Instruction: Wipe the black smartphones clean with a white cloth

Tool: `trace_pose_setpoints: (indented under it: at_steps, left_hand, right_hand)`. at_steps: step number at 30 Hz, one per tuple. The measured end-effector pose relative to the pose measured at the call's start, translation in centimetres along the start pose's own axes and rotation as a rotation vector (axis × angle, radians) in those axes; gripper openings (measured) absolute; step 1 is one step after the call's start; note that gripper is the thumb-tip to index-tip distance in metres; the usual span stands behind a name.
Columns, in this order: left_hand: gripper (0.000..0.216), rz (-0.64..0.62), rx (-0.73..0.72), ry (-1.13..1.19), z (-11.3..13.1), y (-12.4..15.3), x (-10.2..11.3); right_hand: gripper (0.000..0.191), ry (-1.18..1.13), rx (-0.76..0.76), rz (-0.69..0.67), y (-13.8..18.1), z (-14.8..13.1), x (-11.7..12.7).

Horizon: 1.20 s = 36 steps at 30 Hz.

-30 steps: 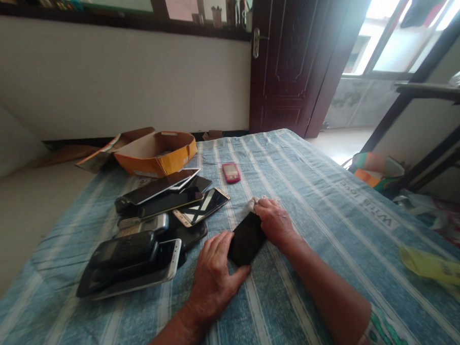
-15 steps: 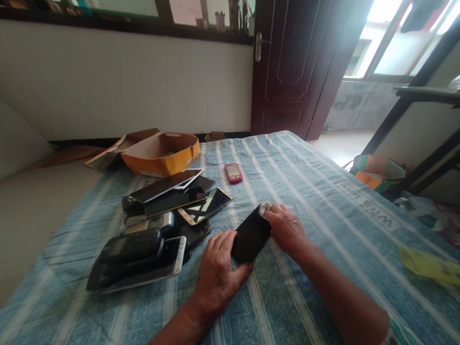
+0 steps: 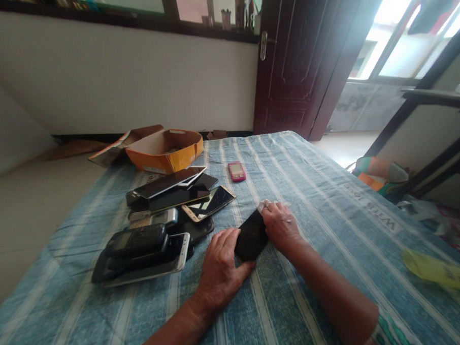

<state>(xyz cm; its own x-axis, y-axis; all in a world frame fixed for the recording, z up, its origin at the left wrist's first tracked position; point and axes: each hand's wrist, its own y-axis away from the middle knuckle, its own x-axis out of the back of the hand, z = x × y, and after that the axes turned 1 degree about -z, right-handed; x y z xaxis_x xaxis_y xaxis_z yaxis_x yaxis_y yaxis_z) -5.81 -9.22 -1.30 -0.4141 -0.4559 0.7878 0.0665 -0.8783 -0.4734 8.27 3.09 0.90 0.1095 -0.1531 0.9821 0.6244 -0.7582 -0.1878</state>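
A black phone (image 3: 251, 236) lies on the blue striped cloth (image 3: 315, 199) in front of me. My left hand (image 3: 221, 264) grips its near end, thumb beneath its lower edge. My right hand (image 3: 280, 226) rests on the phone's far right side, fingers closed on a small white cloth (image 3: 262, 205) that pokes out past its fingertips. Left of my hands lies a pile of several phones (image 3: 159, 216), some with dark screens, one gold-edged with a cracked screen (image 3: 209, 203).
A small pink phone (image 3: 236, 170) lies alone farther back. An orange cardboard box (image 3: 165, 150) with an open lid stands at the cloth's far left. A yellow plastic item (image 3: 440, 270) lies at the right. A dark wooden door (image 3: 297, 57) stands open behind.
My right hand with the white cloth has slid a little toward me along the black phone. My left hand keeps its hold; the view has shifted slightly.
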Motion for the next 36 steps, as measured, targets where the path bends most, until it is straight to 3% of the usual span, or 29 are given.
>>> trace_pose_setpoints:
  at_steps: [12, 21, 29, 36]
  left_hand:
    - [0.052, 0.031, -0.02, 0.006, -0.3, 0.0, -0.4]
    - [0.055, 0.024, 0.008, 0.014, 0.1, 0.0, -0.1]
    - [0.053, 0.016, -0.011, 0.015, 0.0, -0.2, -0.3]
    - [0.058, 0.007, -0.007, -0.003, 0.0, -0.1, -0.3]
  right_hand:
    - [0.017, -0.125, 0.36, 0.077, 0.5, -2.7, 0.0]
    - [0.032, -0.077, 0.025, -0.01, -1.6, 0.3, -0.1]
    - [0.023, -0.058, 0.224, 0.027, 0.2, -2.2, 0.1]
    - [0.027, -0.058, 0.051, -0.054, -1.3, -0.4, 0.7]
